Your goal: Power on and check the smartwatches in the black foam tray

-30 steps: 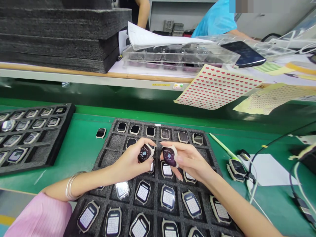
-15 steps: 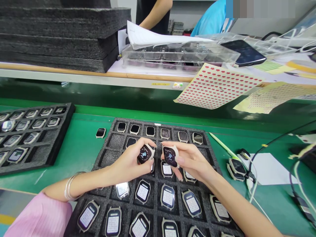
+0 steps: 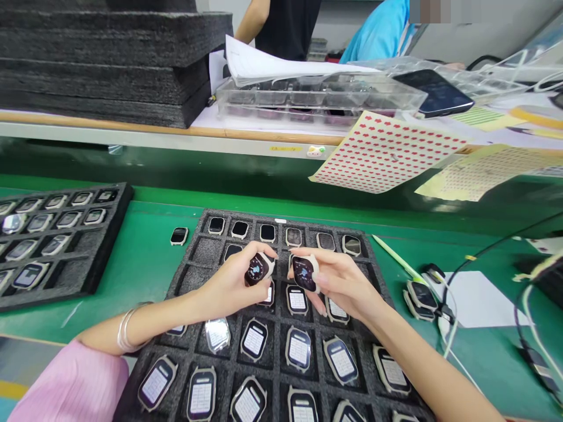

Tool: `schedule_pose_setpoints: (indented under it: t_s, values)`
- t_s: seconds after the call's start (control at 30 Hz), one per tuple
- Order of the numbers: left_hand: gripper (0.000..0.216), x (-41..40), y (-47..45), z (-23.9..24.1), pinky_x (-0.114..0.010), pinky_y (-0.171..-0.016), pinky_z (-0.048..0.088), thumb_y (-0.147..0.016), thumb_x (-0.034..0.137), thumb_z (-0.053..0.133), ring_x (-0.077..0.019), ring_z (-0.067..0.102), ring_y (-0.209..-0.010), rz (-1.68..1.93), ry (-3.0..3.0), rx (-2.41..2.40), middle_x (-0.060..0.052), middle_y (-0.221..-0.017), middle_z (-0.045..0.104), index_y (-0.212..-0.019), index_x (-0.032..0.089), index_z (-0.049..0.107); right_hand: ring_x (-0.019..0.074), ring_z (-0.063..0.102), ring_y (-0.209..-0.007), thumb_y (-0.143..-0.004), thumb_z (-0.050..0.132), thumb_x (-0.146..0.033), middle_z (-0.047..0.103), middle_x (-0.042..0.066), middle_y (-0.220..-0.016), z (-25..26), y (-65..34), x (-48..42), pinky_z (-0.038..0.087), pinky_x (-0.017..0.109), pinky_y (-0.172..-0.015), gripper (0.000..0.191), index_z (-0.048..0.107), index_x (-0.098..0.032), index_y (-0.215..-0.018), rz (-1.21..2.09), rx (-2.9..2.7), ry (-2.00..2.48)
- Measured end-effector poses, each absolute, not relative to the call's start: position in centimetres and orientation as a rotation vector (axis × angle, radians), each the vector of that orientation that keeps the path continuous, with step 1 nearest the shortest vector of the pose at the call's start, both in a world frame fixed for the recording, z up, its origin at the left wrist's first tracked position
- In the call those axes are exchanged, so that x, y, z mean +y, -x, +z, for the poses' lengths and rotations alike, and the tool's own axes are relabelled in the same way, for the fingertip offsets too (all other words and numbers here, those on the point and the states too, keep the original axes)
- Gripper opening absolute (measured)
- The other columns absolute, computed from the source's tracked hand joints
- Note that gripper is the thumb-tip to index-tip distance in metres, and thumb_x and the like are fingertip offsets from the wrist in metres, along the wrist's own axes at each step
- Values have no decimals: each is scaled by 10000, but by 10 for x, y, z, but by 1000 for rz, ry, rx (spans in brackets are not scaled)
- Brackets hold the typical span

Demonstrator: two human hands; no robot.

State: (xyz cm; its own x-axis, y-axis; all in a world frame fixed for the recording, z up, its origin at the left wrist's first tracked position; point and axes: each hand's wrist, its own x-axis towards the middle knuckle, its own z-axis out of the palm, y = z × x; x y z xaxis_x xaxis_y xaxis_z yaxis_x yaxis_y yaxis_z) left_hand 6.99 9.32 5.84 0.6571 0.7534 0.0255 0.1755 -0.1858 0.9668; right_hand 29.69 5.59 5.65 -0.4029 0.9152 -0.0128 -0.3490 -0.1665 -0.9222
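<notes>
My left hand [image 3: 240, 278] pinches a strapless smartwatch [image 3: 257, 269] by its edges, its dark face lit with a dial. Beside it, my right hand [image 3: 345, 281] grips a second smartwatch [image 3: 303, 273], also with a lit dial. The two watches are a short gap apart, both tilted with screens towards me. Beneath them lies a black foam tray [image 3: 277, 366] with square pockets. Its nearer rows hold watches showing white list screens, such as this lit watch [image 3: 299, 349]. Along the far row sit dark-screened watches, one of them this watch [image 3: 267, 232].
Another foam tray [image 3: 101, 258] of watches lies left, with a lone watch [image 3: 179, 235] between trays. A green pen [image 3: 398, 258], stacked watches [image 3: 420, 299] and cables [image 3: 453, 281] lie right. Foam blocks [image 3: 92, 70], clear plastic trays [image 3: 316, 97] and a phone [image 3: 435, 92] occupy the shelf. Two people are behind.
Both hands keep hold of their watches and have barely shifted. In the background, the dark-clothed person has moved, their arm now further left.
</notes>
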Motion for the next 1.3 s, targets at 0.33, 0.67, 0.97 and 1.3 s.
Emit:
schedule_pose_setpoints:
  t_s: [0.33, 0.67, 0.97, 1.3]
  values:
    - [334, 92, -69, 61, -205, -642, 421, -823, 111, 538, -132, 503, -768, 703, -1766, 726, 2, -936, 542, -1129, 227, 471, 91, 620, -467, -841, 719, -258, 715, 96, -973, 59, -298, 54, 499, 183, -420, 369, 669, -221, -1205, 1720, -1179, 719]
    - [379, 94, -70, 57, -232, -675, 456, -835, 170, 595, -148, 538, -819, 661, -1679, 737, -4, -963, 551, -1179, 242, 452, 116, 651, -504, -870, 686, -252, 711, 89, -928, 59, -296, 54, 533, 194, -439, 418, 606, -207, -1278, 1776, -1141, 714]
    - [454, 99, -72, 54, -320, -798, 535, -792, 98, 593, -189, 600, -953, 645, -1226, 601, -47, -1057, 573, -1202, 211, 434, 139, 662, -579, -854, 613, -151, 676, 86, -1046, 59, -292, 56, 510, 216, -453, 359, 590, -201, -1209, 1791, -1065, 810]
    - [406, 102, -72, 54, -332, -774, 573, -794, 86, 555, -202, 638, -927, 655, -1193, 609, -59, -1020, 620, -1179, 186, 471, 156, 663, -558, -813, 592, -138, 687, 137, -1096, 60, -291, 52, 480, 246, -446, 474, 518, -171, -1280, 1627, -1112, 948]
